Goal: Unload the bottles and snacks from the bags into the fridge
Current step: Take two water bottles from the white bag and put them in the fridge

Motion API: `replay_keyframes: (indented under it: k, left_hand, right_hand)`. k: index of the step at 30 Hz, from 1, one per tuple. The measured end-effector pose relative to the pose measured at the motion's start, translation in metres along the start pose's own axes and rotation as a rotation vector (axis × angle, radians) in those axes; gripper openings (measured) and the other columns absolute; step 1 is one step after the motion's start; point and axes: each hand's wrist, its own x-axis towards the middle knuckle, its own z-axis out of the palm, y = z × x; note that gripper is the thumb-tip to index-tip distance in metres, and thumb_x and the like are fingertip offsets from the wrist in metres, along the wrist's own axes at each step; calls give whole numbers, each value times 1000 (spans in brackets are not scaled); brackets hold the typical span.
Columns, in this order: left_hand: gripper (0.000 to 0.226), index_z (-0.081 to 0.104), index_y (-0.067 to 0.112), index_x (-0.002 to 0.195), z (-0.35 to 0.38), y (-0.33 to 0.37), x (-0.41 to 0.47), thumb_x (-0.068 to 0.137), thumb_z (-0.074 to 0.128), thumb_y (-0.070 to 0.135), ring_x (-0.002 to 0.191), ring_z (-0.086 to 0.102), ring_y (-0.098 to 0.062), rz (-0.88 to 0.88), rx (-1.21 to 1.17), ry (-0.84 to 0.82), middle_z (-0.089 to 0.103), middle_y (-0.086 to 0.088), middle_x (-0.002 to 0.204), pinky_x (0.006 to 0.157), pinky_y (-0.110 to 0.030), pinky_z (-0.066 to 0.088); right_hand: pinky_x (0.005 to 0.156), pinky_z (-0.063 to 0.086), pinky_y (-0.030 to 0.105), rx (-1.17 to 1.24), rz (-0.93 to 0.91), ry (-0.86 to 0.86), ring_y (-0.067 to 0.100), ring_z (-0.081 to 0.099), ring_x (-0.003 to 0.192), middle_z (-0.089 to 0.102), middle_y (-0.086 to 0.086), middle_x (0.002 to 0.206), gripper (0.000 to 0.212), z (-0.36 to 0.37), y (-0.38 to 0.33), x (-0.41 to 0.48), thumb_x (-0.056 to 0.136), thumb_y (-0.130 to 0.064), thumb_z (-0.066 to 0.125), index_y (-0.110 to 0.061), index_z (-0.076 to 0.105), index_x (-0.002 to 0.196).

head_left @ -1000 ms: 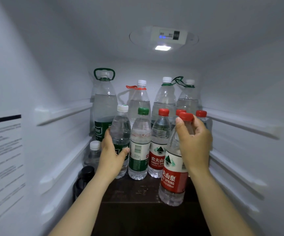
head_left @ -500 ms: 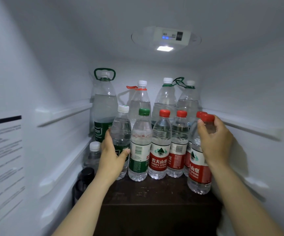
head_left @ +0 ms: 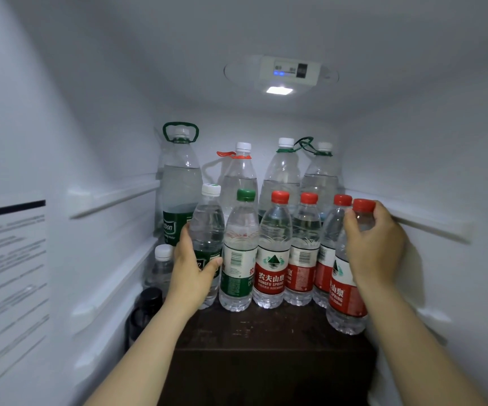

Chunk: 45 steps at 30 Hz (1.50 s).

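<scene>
The right hand (head_left: 376,244) is covering the shoulder of the red-capped bottle (head_left: 344,300), with fingers and thumb curling round its neck just below the cap. The bottle's base is sitting at the right edge of the dark shelf (head_left: 266,332) inside the fridge (head_left: 412,171). The left hand (head_left: 191,273) is hiding the lower label of the white-capped bottle (head_left: 207,227), gripping it near the shelf's left edge. A black-lidded container (head_left: 146,309) is sitting in shadow beside the front left corner, hard to make out. The printed sheet (head_left: 8,273) on the left wall is too blurred to read. The bottles are clear ribbed plastic with glossy wraps. Four tall rounded bottles (head_left: 181,183) are standing along the back edge.
</scene>
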Motion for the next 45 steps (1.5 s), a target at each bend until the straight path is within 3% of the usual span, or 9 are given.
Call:
replay_keyframes:
  k: [8, 14, 18, 21, 29, 33, 38, 41, 45]
  left_hand:
    - [93, 8, 26, 150, -6, 4, 1, 82, 72, 23, 138, 31, -19, -10, 39, -25, 28, -1, 153, 110, -35, 29]
    - [73, 39, 22, 135, -10, 8, -4, 74, 78, 28, 120, 52, -18, -38, 71, 10, 56, 3, 129, 98, -32, 43]
    - [97, 19, 19, 148, -15, 21, -21, 73, 75, 43, 139, 28, -21, 33, 231, -2, 26, -4, 152, 113, -42, 31]
    - [102, 3, 23, 151, -21, 35, -40, 78, 71, 43, 144, 14, -16, 81, 256, -26, 6, 4, 158, 114, -34, 19]
    - [80, 15, 30, 149, -41, 74, -75, 86, 64, 39, 130, 26, 4, 271, 137, -138, 22, 13, 152, 106, -21, 26]
    - [73, 23, 34, 147, -42, 83, -101, 86, 63, 39, 134, 30, 0, 327, 49, -237, 29, 15, 149, 109, -26, 30]
    - [70, 26, 44, 142, -39, 100, -141, 84, 65, 40, 122, 34, 11, 418, -93, -401, 35, 24, 141, 101, -15, 29]
    - [69, 28, 44, 141, -35, 125, -165, 83, 66, 40, 127, 37, 7, 492, -182, -490, 37, 26, 139, 106, -21, 33]
    - [62, 35, 42, 138, -28, 164, -201, 84, 66, 37, 120, 41, 12, 590, -314, -586, 42, 28, 131, 100, -13, 35]
  right_hand:
    - [72, 37, 26, -39, 66, -58, 18, 53, 80, 57, -4, 84, 23, -3, -6, 0, 90, -35, 61, -14, 60, 98]
    - [81, 40, 27, 49, 181, -188, 21, 57, 100, 64, 8, 116, 48, -18, -19, 4, 85, -34, 69, -9, 54, 123]
    - [96, 43, 37, -123, 25, -188, 29, 49, 120, 52, 15, 132, 67, -30, -32, -2, 85, -30, 69, -5, 38, 139]
    - [101, 39, 35, -156, -58, -198, 27, 44, 127, 42, 13, 140, 66, -41, -48, -5, 86, -27, 68, -7, 36, 140]
    - [97, 27, 19, -212, -155, -342, 15, 44, 125, 47, 2, 137, 58, -94, -87, -26, 87, -25, 66, -15, 43, 139]
    - [96, 30, 19, -281, -184, -361, 16, 47, 124, 49, -2, 135, 56, -144, -104, -55, 85, -24, 69, -20, 47, 136]
    - [93, 31, 17, -455, -215, -351, 9, 47, 119, 49, -9, 133, 56, -225, -118, -97, 84, -28, 69, -24, 47, 136]
    - [89, 29, 13, -553, -228, -307, 5, 46, 114, 51, -10, 129, 54, -274, -128, -109, 83, -29, 70, -25, 50, 133]
    - [88, 39, 23, -694, -201, -273, 13, 54, 111, 54, -8, 125, 51, -338, -144, -125, 81, -27, 71, -24, 54, 129]
